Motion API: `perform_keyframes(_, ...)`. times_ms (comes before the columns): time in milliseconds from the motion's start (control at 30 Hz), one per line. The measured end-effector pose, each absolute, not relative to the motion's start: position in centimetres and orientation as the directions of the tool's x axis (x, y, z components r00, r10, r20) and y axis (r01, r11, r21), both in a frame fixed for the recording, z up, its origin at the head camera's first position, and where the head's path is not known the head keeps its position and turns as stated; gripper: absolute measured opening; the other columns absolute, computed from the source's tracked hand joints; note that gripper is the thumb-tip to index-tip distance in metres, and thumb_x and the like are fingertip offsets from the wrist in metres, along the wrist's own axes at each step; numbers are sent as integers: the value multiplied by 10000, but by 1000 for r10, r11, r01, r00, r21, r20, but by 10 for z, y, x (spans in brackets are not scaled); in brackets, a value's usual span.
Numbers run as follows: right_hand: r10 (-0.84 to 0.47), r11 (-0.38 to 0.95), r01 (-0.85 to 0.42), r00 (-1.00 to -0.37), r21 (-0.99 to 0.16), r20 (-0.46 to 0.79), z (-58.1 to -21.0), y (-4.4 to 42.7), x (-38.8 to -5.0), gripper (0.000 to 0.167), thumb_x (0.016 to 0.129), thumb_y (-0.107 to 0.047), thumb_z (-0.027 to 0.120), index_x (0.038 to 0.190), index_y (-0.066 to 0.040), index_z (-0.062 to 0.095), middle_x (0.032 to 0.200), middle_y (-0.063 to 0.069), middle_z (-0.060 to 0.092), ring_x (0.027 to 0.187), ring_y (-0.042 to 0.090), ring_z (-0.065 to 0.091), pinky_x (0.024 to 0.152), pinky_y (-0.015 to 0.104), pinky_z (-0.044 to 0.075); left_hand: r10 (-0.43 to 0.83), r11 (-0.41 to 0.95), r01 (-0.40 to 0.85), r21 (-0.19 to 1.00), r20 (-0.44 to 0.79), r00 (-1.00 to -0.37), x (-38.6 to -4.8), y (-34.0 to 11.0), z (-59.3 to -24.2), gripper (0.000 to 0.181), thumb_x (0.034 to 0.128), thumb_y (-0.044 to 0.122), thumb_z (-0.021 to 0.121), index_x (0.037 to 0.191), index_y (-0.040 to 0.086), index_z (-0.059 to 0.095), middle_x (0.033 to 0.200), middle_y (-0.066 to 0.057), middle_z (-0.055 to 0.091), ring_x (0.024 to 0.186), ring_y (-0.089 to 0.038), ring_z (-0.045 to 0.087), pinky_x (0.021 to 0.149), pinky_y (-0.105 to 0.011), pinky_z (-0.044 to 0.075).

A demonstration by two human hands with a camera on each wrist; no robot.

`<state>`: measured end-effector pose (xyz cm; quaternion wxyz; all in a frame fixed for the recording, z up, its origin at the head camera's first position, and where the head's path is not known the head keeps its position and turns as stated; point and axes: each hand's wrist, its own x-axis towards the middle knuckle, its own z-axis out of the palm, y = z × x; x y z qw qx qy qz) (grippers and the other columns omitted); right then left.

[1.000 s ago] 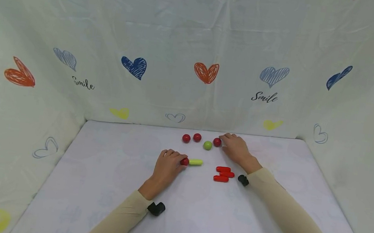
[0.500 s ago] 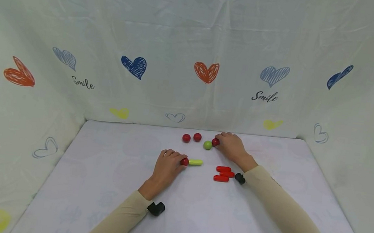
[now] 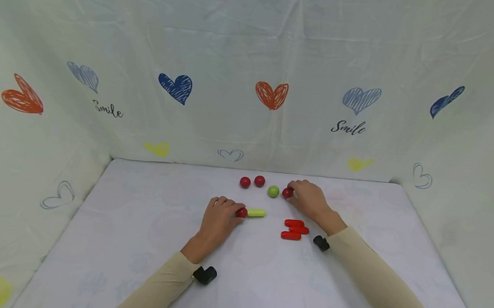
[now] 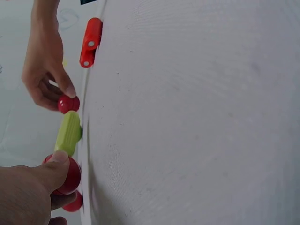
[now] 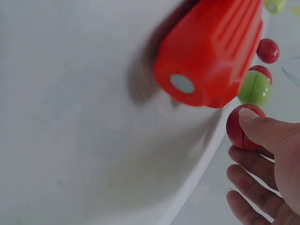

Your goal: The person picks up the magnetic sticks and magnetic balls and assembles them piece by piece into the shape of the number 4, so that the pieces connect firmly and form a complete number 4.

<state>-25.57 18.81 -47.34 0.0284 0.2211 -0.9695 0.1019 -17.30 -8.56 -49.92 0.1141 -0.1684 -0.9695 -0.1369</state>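
My left hand (image 3: pixel 216 225) pinches a red ball (image 4: pixel 71 177) between thumb and fingers. Against that ball's right side lies a yellow-green ribbed rod (image 3: pixel 256 212), end on; the frames do not settle whether the two are joined. My right hand (image 3: pixel 310 202) pinches another red ball (image 5: pixel 240 129), its thumb on top and the other fingers spread below. Just left of this ball sits a green ball (image 3: pixel 273 191) with a seam around it.
Two more red balls, one to the left (image 3: pixel 245 182) and one beside it (image 3: pixel 259 181), lie near the table's far edge. Three red rods (image 3: pixel 294 223) with silvery end discs are grouped in front of my right hand. A heart-printed cloth (image 3: pixel 214 120) hangs behind the table.
My right hand has closed its fingers on the red ball beside the green one. It has drawn that ball slightly nearer and away from the green ball. The left hand stays put.
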Motion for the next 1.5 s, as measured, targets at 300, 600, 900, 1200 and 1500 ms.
perform_keyframes(300, -470, 843, -485, -874, -233, 119, -463, 179, -231, 362, 902, -91, 849, 1238, -44, 725, 1058, 80, 760, 943, 246, 669, 856, 399, 606, 276, 906, 341, 253, 261, -925, -175, -88, -498, 351, 908, 289, 854, 1235, 187, 780, 1142, -11, 780, 1125, -245, 629, 1104, -483, 450)
perform_keyframes(600, -523, 811, -535, -845, -236, 115, -461, 164, -217, 361, 902, -137, 858, 1231, -54, 735, 1057, 53, 767, 918, 207, 658, 838, 386, 596, 259, 907, 324, 270, 250, -933, -175, -87, -495, 360, 915, 289, 848, 1248, 173, 777, 1154, -17, 778, 1139, -246, 628, 1116, -494, 442)
perform_keyframes(900, -536, 795, -553, -833, -248, 139, -472, 155, -214, 331, 883, -154, 881, 1176, -81, 745, 988, 10, 738, 861, 161, 633, 797, 355, 586, 244, 905, 308, 294, 234, -941, -174, -86, -495, 386, 920, 289, 843, 1277, 166, 765, 1179, -21, 778, 1154, -244, 627, 1128, -496, 429)
perform_keyframes(1200, -523, 799, -539, -842, -268, 134, -476, 153, -211, 363, 871, -148, 891, 1193, -78, 739, 1012, 16, 742, 872, 157, 635, 799, 342, 587, 249, 913, 305, 270, 224, -942, -175, -89, -498, 389, 916, 304, 846, 1276, 179, 767, 1177, -16, 783, 1145, -240, 626, 1110, -482, 439)
perform_keyframes(1500, -551, 782, -571, -821, -249, 151, -482, 147, -203, 374, 871, -159, 889, 1202, -74, 736, 1028, 44, 750, 902, 190, 676, 792, 366, 587, 303, 895, 366, 256, 257, -918, -175, -99, -494, 380, 887, 259, 881, 1242, 171, 778, 1122, -14, 781, 1107, -248, 629, 1057, -489, 467)
